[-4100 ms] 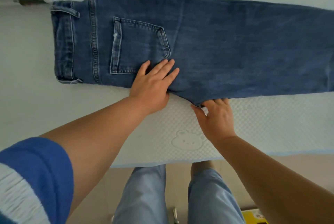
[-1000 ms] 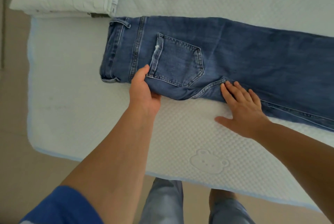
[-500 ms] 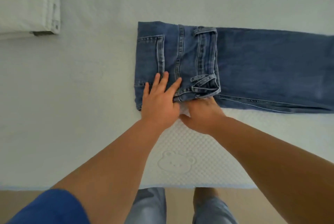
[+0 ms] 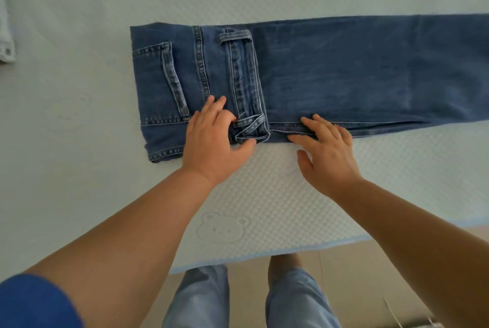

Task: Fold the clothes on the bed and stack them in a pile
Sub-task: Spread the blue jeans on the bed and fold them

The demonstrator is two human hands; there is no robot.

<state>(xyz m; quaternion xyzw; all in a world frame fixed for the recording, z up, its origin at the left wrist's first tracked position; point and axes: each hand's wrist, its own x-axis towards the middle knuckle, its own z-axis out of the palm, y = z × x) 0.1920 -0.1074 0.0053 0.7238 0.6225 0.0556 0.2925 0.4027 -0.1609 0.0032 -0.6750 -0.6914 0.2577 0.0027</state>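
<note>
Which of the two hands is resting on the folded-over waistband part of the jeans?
The left hand. It lies on the folded waistband, while the right hand touches the single-layer leg beside it.

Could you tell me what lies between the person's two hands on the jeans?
In the head view, the folded-over waistband with its belt loop lies between the left hand and right hand on the jeans.
</note>
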